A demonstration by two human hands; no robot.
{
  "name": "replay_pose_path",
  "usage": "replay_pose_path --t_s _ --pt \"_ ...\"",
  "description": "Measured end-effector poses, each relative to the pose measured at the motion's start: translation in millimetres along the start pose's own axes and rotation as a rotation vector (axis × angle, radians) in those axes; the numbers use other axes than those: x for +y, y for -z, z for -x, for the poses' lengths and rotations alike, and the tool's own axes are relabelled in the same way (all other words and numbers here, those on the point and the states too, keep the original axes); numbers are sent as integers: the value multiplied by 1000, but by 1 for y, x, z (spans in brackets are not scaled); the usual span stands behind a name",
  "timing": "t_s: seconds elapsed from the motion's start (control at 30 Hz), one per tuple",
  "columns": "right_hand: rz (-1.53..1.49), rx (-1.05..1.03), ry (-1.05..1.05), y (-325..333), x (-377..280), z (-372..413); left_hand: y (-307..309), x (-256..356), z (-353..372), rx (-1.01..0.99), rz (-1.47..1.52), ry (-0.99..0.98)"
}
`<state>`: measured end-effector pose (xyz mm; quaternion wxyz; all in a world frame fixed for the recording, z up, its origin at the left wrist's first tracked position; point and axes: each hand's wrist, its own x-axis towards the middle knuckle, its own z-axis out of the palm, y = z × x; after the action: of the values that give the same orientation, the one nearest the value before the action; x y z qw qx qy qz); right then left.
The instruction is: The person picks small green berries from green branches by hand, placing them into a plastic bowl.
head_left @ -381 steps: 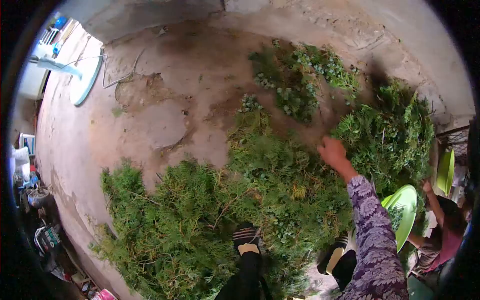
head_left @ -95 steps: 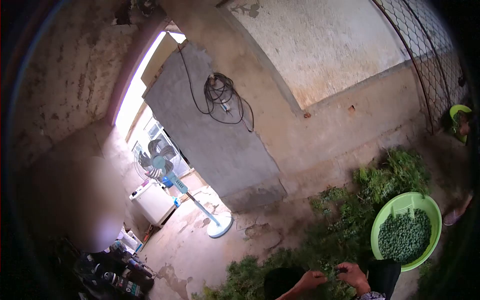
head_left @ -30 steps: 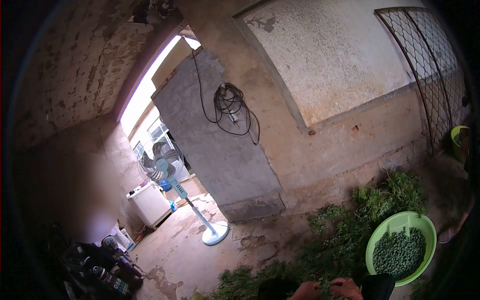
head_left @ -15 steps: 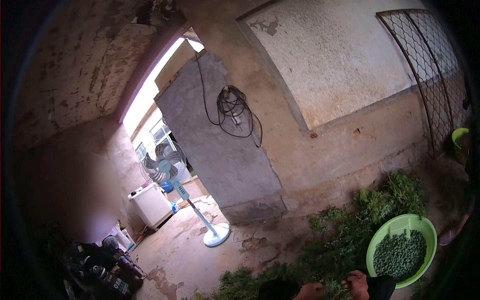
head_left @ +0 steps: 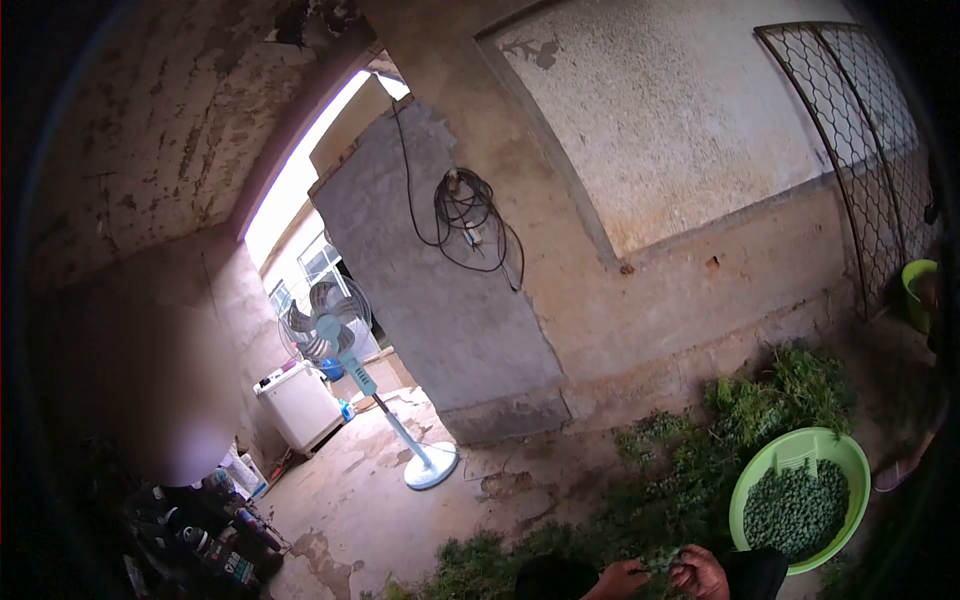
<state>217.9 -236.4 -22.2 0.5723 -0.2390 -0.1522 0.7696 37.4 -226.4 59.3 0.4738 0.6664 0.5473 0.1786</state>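
Observation:
Low in the head view, my left hand [head_left: 618, 580] and my right hand [head_left: 702, 574] are close together, fingers bent inward. Between them is a small green sprig [head_left: 657, 560], pinched from both sides; its finer details are too small to make out. Beside my right hand stands a light green plastic basin [head_left: 859, 470], filled with small round green berries [head_left: 797, 508]. Leafy green cuttings [head_left: 690, 480] lie heaped on the ground beyond my hands and along the wall.
A standing fan [head_left: 395, 420] is on the concrete floor, near a white appliance [head_left: 302, 405]. A coiled black cable [head_left: 468, 212] hangs on the wall. At right are a wire-mesh frame [head_left: 860, 150], another green container [head_left: 917, 290] and a person's foot [head_left: 890, 474]. A blurred person sits at left.
My hands have risen slightly and come closer together, with the sprig now showing between the fingers. The basin and heaped cuttings have not moved.

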Motion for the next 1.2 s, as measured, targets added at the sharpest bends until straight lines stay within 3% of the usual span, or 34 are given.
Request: replay_pose_path --t_s 0.2,0.33,0.43,0.5,0.63,0.7,0.73,0.77,0.8,0.83,0.87,0.9,0.93,0.97,1.03,1.2 --pt "136 -5 -14 -10 -6 9 -3 14 8 -17 -6 -192" --pt "225 2 -76 1 -5 8 -2 3 -2 -15 -22 -12" --pt "159 29 -52 -2 -1 12 -1 -1 -5 -152 86 103" --pt "-76 -68 -2 9 4 -1 -2 6 0 -113 131 52" --pt "-179 -64 -38 19 8 -11 -2 -4 -3 -112 87 -42" --pt "-53 36 57 21 12 -2 -5 -16 -6 -24 57 -48" --pt "415 32 221 15 10 -3 -1 -14 -3 -54 49 -76" --pt "-155 -188 141 -1 7 7 2 -16 -3 -90 203 -110" --pt "-90 -224 94 1 3 5 11 -20 -4 -160 218 -116" --pt "-57 -120 136 -5 2 5 15 -17 -3 -163 249 -134" --pt "-40 -271 166 3 0 3 19 -2 4 -139 235 -121" --pt "-40 -161 141 -4 -4 7 18 -11 -1 -132 358 -98" --pt "-71 -224 92 14 3 -1 19 0 4 -112 395 -95" --pt "-20 -143 61 10 -3 5 21 -5 2 -126 435 -72" --pt "35 -93 40 2 -7 9 20 -15 -2 -193 789 -17" --pt "-32 -208 36 8 0 0 13 8 6 -85 760 111"
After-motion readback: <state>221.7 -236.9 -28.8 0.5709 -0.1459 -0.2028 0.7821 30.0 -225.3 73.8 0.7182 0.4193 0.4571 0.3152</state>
